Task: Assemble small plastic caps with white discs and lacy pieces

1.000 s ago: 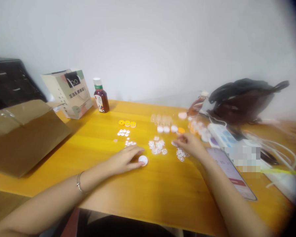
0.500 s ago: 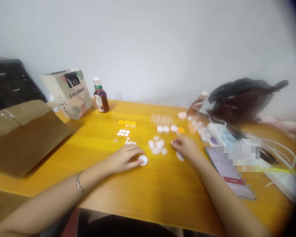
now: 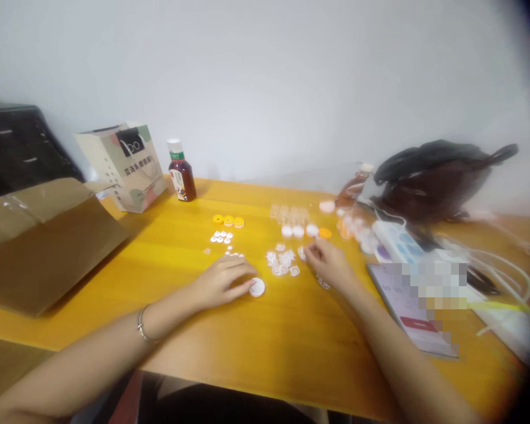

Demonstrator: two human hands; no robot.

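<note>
On the yellow wooden table (image 3: 256, 347), the left hand (image 3: 223, 282) pins one round white plastic cap (image 3: 257, 287) while the right hand (image 3: 331, 263) pinches among many unsorted small white perforated discs (image 3: 282, 262).

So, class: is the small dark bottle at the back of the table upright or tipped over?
Upright. The dark bottle stands on its base on the yellow table, white cap on top, beside the paper bag.

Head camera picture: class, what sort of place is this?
Probably a home or small-office desk: a yellow wooden table against a bare wall, with a handbag, power strip and cardboard box.
</note>
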